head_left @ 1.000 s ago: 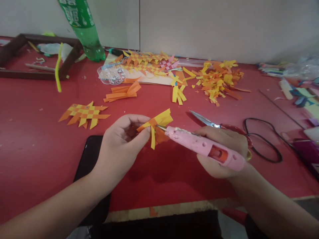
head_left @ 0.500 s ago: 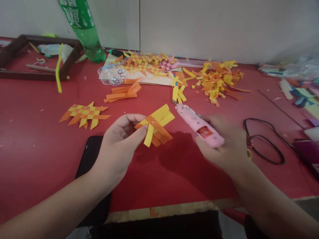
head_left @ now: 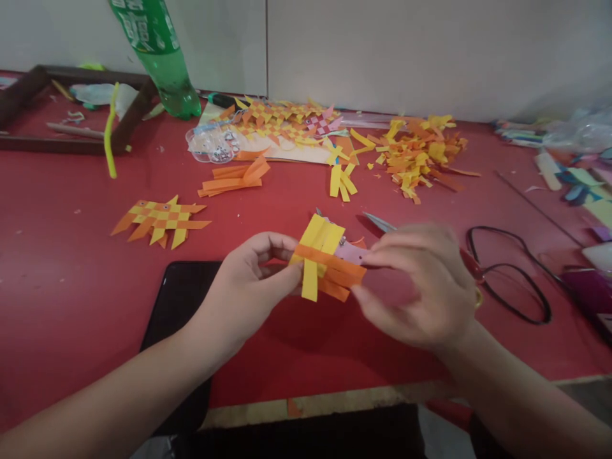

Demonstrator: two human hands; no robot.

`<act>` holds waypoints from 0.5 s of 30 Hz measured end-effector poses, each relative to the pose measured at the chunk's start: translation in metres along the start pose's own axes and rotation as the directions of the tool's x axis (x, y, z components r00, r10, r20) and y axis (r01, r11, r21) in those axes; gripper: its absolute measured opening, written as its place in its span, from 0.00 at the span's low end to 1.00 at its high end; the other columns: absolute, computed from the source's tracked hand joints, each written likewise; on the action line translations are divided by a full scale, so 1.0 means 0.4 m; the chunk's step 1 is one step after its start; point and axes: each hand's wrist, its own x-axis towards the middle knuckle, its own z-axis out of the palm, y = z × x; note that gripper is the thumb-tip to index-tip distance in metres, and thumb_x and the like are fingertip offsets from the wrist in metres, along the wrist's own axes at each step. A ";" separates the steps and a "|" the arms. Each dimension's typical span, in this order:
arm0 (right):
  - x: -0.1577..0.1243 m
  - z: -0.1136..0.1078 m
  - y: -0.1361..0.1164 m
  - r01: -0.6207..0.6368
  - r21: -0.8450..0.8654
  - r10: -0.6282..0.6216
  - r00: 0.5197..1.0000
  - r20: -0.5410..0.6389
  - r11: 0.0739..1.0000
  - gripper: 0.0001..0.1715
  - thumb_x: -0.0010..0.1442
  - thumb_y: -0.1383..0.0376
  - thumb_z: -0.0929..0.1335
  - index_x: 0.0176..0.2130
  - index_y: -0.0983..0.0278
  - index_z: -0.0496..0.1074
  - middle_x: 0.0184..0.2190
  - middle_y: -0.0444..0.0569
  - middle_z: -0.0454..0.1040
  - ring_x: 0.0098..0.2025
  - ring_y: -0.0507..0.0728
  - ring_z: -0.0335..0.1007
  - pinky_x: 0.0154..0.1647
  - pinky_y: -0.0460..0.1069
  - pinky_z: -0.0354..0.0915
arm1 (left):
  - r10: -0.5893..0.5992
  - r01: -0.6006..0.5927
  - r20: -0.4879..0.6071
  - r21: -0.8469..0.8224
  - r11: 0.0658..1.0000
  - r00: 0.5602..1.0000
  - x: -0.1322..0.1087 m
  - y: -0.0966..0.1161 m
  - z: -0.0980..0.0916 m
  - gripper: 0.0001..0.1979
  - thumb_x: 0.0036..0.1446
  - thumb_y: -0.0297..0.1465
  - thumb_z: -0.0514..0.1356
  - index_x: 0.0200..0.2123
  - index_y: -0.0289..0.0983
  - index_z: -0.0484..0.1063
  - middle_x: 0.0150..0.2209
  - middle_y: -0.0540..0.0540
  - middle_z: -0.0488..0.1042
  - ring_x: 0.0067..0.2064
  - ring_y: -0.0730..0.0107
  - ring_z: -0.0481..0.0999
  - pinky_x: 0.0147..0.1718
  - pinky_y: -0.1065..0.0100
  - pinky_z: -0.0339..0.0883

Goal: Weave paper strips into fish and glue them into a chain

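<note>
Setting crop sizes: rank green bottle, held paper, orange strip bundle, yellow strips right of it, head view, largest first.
1. Green bottle (top cut off)
2. Held paper (nearer the camera)
3. Orange strip bundle
4. Yellow strips

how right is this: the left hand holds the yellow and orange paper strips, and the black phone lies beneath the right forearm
The phone's place is wrong: the black phone lies beneath the left forearm, as the head view shows. The left hand does hold the yellow and orange paper strips.

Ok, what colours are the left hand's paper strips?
Paper strips: yellow and orange, clearest in head view.
</note>
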 end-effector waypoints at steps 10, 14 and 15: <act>0.006 0.005 -0.044 0.037 0.075 -0.042 0.997 0.062 0.997 0.07 0.57 0.69 0.71 0.36 0.56 0.74 0.34 0.44 0.73 0.36 0.55 0.69 0.39 0.53 0.67 | -0.024 -0.006 0.128 0.232 0.973 0.992 -0.007 -0.003 0.005 0.07 0.53 0.30 0.67 0.35 0.39 0.72 0.34 0.52 0.74 0.31 0.76 0.76 0.32 0.74 0.69; 0.007 0.009 -0.044 -0.196 0.170 0.189 0.980 0.058 0.966 0.04 0.59 0.68 0.70 0.34 0.58 0.72 0.37 0.48 0.70 0.38 0.57 0.70 0.38 0.54 0.68 | -0.019 -0.019 0.147 0.250 0.968 0.989 -0.010 0.002 0.010 0.07 0.53 0.31 0.67 0.35 0.39 0.72 0.33 0.51 0.75 0.32 0.75 0.76 0.32 0.74 0.69; 0.006 0.011 -0.044 -0.240 0.207 0.230 0.971 0.070 0.949 0.04 0.59 0.68 0.69 0.35 0.58 0.72 0.37 0.49 0.70 0.39 0.57 0.70 0.37 0.54 0.69 | -0.015 -0.024 0.153 0.248 0.969 0.988 -0.011 0.004 0.011 0.07 0.53 0.31 0.67 0.35 0.39 0.72 0.33 0.50 0.75 0.32 0.74 0.76 0.32 0.73 0.69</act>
